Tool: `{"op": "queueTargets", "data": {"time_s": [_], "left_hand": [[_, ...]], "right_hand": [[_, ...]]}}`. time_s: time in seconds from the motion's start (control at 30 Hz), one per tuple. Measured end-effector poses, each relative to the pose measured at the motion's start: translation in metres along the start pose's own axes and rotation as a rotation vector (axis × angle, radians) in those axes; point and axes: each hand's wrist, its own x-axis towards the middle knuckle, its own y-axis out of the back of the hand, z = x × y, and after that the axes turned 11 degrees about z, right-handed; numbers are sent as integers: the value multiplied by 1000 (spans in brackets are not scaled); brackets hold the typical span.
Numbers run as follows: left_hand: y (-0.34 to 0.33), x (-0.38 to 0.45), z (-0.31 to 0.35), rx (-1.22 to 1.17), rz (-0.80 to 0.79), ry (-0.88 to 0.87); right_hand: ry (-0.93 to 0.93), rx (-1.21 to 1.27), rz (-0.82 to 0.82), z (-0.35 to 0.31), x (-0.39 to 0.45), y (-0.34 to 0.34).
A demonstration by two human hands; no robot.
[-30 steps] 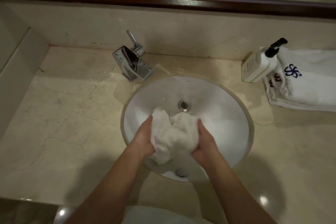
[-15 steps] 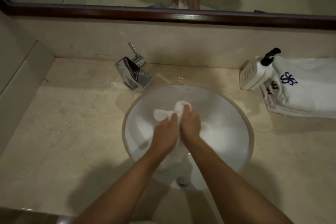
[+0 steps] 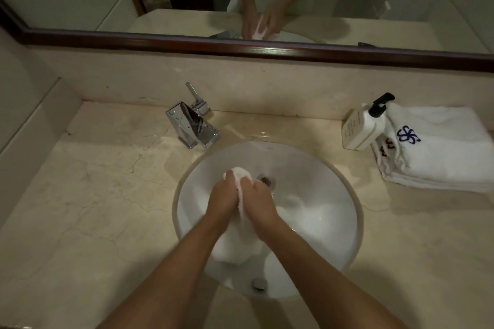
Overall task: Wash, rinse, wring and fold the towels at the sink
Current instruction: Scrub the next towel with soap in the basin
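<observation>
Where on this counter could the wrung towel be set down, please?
The counter left of the sink, past the faucet, is bare. The right back corner is crowded by the soap bottle and folded towels; the front right is bare too.

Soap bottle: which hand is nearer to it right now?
Right. The right hand grips the wet towel in the basin, on the soap bottle side; the left hand grips it farther away.

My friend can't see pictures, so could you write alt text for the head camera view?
Two hands, left hand and right hand, squeeze a white towel over a round white sink. A chrome faucet stands behind it; a pump bottle and folded towels sit at right.
</observation>
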Motion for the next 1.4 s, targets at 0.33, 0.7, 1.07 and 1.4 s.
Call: {"op": "queueTargets", "data": {"time_s": [0.33,0.7,1.07,1.4], "left_hand": [[3,2,3,217,33,-97],[45,-5,-65,-766,-423,599],[2,-28,-26,-288,-252,190],[-21,-27,-23,126,-44,-283]], "right_hand": [[-104,126,31,0,3,-5],[-626,1153,-373,91,-10,54],[-272,685,-40,40,-9,32],[-147,298,253,16,28,15]]}}
